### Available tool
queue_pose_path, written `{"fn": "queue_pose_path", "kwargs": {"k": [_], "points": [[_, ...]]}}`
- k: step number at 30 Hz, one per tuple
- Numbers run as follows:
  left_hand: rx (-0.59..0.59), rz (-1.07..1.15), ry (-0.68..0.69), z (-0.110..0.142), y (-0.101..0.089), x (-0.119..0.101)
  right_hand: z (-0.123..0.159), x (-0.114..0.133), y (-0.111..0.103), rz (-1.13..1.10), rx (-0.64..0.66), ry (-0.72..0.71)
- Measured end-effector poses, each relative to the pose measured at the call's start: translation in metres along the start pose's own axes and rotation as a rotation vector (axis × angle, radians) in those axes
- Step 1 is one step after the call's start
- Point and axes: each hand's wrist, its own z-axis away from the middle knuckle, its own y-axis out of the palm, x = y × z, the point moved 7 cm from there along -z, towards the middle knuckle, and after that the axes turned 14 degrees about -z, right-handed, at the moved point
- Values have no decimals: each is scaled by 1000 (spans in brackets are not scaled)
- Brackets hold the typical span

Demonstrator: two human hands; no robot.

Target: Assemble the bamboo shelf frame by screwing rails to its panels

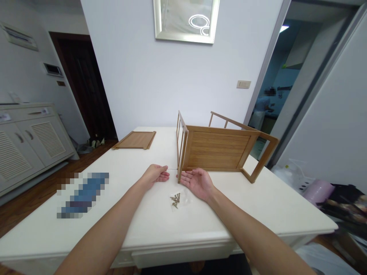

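Note:
On its side on the table stands a partly joined wooden shelf unit [219, 148], a slatted panel between open end frames. My left hand [156, 176] is closed in a pinch on a thin rod [172, 169], perhaps a hex key, that reaches toward the unit's left end frame [180, 149]. My right hand [199, 183] lies palm up at the lower end of that frame, its fingers round the near corner and partly hidden by it. Several brass-coloured screws [176, 199] lie on a clear plastic bag [186, 198] just in front of my hands.
A second wooden panel [136, 140] lies flat at the back left of the white table [114, 229]. A blurred blue item [88, 191] is at the left. Bags and a pink roll [318, 193] are beyond the right edge. Another person [262, 107] stands in the far room.

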Motion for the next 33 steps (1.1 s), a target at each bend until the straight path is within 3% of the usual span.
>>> {"fn": "queue_pose_path", "kwargs": {"k": [14, 33], "points": [[48, -134, -114, 6, 4, -2, 1, 0, 2, 9, 17, -1], [36, -127, -33, 1, 6, -2, 1, -1, 3, 11, 3, -3]]}}
